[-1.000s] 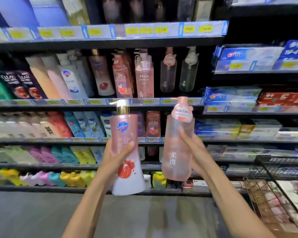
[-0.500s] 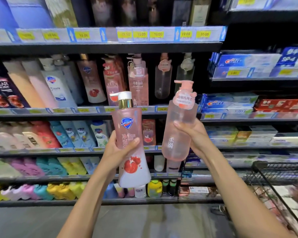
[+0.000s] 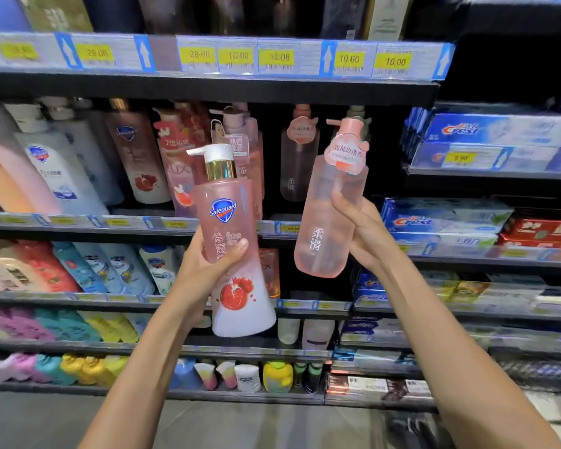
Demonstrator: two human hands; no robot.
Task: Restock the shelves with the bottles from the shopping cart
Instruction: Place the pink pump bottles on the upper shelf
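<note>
Up in front of the shelves, seen from the head camera, the left hand (image 3: 204, 270) was wrapped tight round the middle of the Safeguard bottle (image 3: 232, 247), and the right hand (image 3: 358, 228) was curled round the side of the clear pink bottle (image 3: 329, 215). Both bottles were off the shelf (image 3: 208, 89), held up near the matching ones. They looked full and heavy, hard and smooth, maybe slippery. The waist seemed the best place to hold, not the pump.

shelves (image 3: 208, 89) | pump bottles (image 3: 136, 163) in rows | toothpaste boxes (image 3: 499, 140) stacked right
</note>
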